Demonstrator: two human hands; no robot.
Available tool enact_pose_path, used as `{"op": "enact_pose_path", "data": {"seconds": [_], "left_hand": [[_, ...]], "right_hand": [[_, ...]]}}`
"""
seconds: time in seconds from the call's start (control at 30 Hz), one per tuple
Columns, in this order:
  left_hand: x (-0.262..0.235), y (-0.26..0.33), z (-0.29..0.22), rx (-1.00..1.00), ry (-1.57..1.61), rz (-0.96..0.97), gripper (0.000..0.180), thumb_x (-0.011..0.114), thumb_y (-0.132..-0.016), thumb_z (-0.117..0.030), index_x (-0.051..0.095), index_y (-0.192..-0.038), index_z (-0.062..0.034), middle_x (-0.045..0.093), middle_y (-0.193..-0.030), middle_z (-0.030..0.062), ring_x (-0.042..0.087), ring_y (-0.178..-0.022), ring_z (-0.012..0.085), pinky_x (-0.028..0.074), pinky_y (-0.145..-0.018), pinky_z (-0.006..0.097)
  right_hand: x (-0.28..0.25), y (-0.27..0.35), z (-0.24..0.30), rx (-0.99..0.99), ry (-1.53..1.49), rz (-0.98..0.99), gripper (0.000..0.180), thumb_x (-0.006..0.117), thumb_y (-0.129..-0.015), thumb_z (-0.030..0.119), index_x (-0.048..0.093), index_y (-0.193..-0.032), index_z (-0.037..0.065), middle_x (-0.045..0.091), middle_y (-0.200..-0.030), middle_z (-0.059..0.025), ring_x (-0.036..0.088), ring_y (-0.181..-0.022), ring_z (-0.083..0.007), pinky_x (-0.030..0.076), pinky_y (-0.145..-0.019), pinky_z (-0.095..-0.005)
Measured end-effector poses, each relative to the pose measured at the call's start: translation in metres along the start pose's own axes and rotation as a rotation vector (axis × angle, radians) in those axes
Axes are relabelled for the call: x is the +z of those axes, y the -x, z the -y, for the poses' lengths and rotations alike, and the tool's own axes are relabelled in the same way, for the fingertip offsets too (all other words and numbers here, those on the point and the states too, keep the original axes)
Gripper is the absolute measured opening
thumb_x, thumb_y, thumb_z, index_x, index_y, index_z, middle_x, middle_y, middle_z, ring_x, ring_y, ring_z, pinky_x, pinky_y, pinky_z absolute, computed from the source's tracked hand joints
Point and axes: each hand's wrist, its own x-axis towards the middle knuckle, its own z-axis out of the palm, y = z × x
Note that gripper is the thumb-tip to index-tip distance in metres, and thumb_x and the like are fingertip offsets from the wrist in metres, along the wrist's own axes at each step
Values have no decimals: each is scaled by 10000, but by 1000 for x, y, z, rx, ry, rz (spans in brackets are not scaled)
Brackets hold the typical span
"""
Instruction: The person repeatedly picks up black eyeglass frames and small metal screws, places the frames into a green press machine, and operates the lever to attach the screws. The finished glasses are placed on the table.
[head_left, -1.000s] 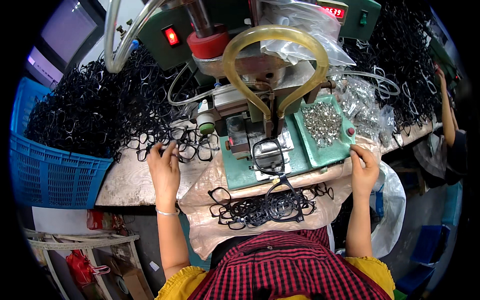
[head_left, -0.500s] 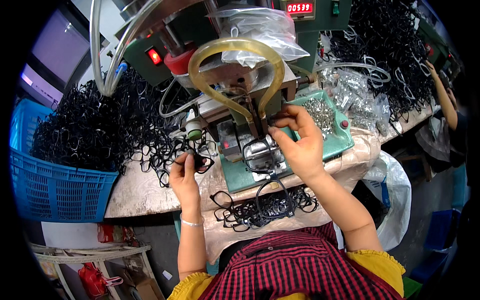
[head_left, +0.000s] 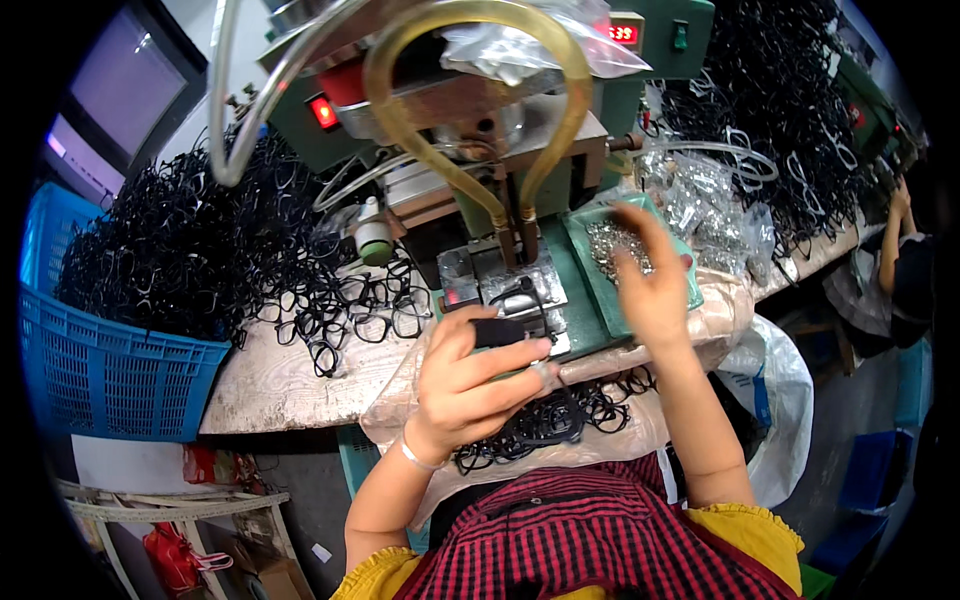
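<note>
While the left hand (head_left: 475, 385) bent its fingers across the near side of the press's metal fixture (head_left: 553, 283), a black eyeglass frame (head_left: 543, 300) lay on that fixture, partly hidden beneath them. Whether those fingers pinched the frame or only rested against it, I could not tell; a black patch (head_left: 498, 333) at them could have been a wrapping or a held piece. The right hand (head_left: 655, 300) was over the green tray (head_left: 602, 300) of small metal parts (head_left: 606, 245) to the right, blurred, its thumb and fingers apart with nothing visible between them.

The frame looked thin and glossy, so it probably weighed little, felt fairly stiff, and could slip under dry fingertips. Its slender rims seemed likely to flex or crack if squeezed; the bridge or the thicker outer corners looked the safer holds, with a light pinch. The metal parts appeared tiny and hard, better taken singly between fingertips. More frames lay tangled on the near beige sheet (head_left: 395, 412) and loosely over the surface (head_left: 270, 375) to the left, where one drawn out might have snagged its neighbours.
</note>
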Motion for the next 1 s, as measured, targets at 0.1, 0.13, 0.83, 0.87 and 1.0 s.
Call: {"op": "enact_pose_path", "data": {"seconds": [0.1,0.13,0.83,0.87,1.0], "left_hand": [[6,2,7,20,23,4,197,802,-742,-150,724,-922,-135,742,-1026,40,661,-778,229,521,-838,451],[6,4,8,17,33,-7,201,802,-736,-146,724,-921,-137,743,-1029,37,656,-770,223,520,-840,453],[-93,41,-20,-526,-562,-496,228,634,-810,70,708,-990,-49,685,-1148,151,629,-1026,297,440,-926,408],[-97,33,-4,-560,-668,-311,235,621,-803,70,718,-974,-58,672,-1178,153,607,-1053,306,419,-966,412],[-74,124,108,-805,-1119,324,331,645,-688,24,731,-972,-121,537,-1393,174,509,-1138,345,328,-1116,473]], "right_hand": [[-39,8,-74,197,149,-158,444,521,-858,-90,563,-1290,4,650,-1213,-161,617,-1161,-257,464,-1006,-350],[-51,18,-83,140,44,-162,401,558,-852,-64,592,-1243,15,665,-1170,-157,629,-1113,-230,478,-960,-339],[-13,1,-56,-200,649,-51,96,678,-836,67,703,-927,46,694,-915,-119,638,-925,-306,498,-812,-393],[-12,0,-56,-185,624,-46,101,673,-840,64,705,-935,46,694,-917,-120,639,-927,-305,499,-813,-390],[-9,3,-58,-141,566,-55,109,657,-850,49,708,-947,45,695,-917,-131,639,-915,-321,483,-846,-407]]}}
